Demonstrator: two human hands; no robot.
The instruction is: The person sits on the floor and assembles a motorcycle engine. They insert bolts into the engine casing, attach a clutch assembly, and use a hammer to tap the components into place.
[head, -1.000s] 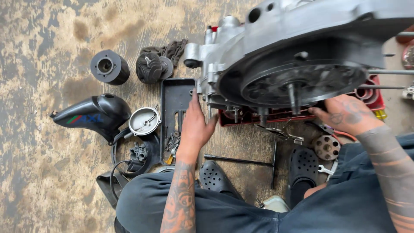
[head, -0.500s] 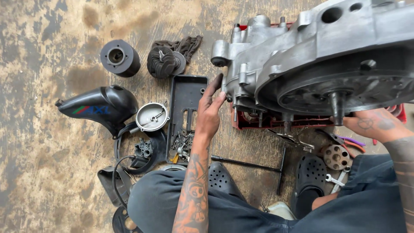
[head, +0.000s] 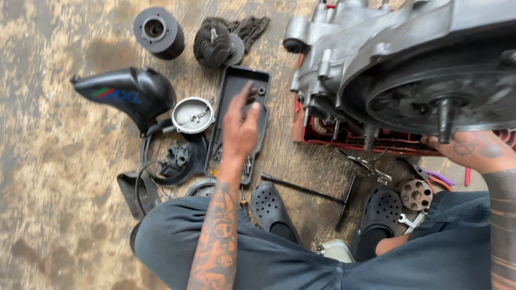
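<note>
the left hand (head: pixel 240 129) hovers with fingers spread, holding nothing, over the long black plastic tray (head: pixel 236 86) of small parts on the floor. the right hand (head: pixel 470 150) props the big grey metal engine case (head: pixel 376 59); its grip is hidden. next, it looks like picking a small part needs a careful pinch.

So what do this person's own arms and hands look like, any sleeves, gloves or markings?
Both arms are bare, with no sleeves, and the hands wear no gloves. The left forearm carries dense tattoo artwork up to the left hand. The right forearm shows dark banded tattoos, and the right hand has inked marks on its back.
</note>
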